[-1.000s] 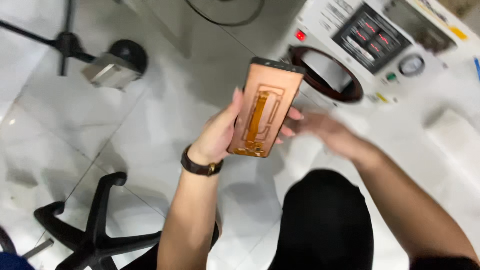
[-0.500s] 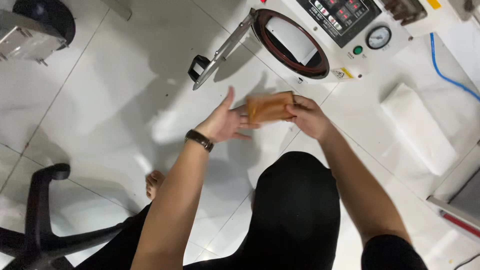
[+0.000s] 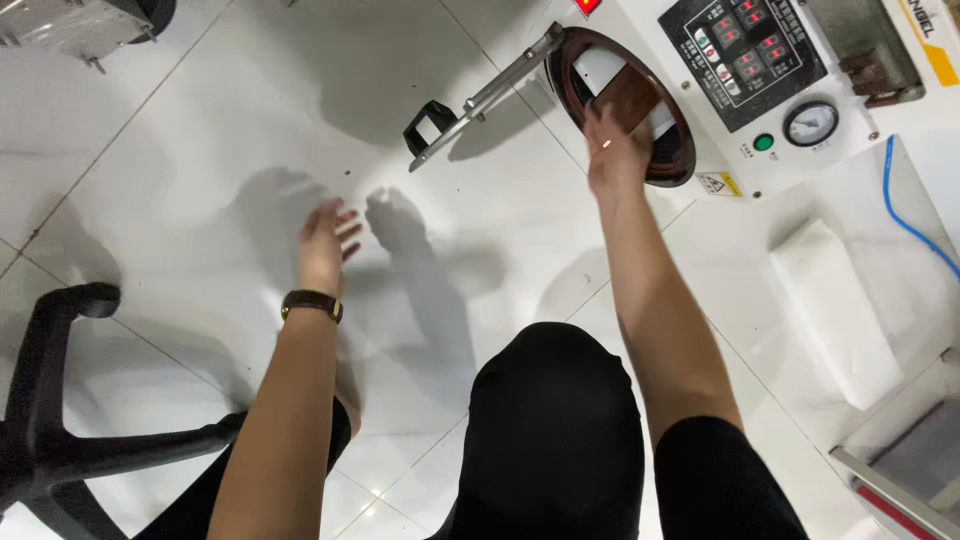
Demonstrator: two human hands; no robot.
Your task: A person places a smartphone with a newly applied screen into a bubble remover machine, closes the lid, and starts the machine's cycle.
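Note:
My right hand point(image 3: 612, 150) reaches into the round opening point(image 3: 676, 160) of a white machine point(image 3: 800, 70) and grips a flat brown phone panel point(image 3: 628, 98) at the opening's mouth. The machine's round door point(image 3: 480, 95) stands swung open to the left on its arm. My left hand point(image 3: 328, 240) hovers over the white tiled floor with fingers spread and nothing in it; a dark watch point(image 3: 312, 303) sits on that wrist.
The machine's front carries a dark control panel point(image 3: 742, 55), a green button point(image 3: 763, 142) and a round gauge point(image 3: 810, 123). A blue hose point(image 3: 905, 215) and a white pad point(image 3: 835, 310) lie to the right. A black chair base point(image 3: 60, 420) stands lower left.
My left hand has let go of the brown panel and drawn back left. My right hand has carried the panel up into the machine's round opening. The view has shifted toward the machine.

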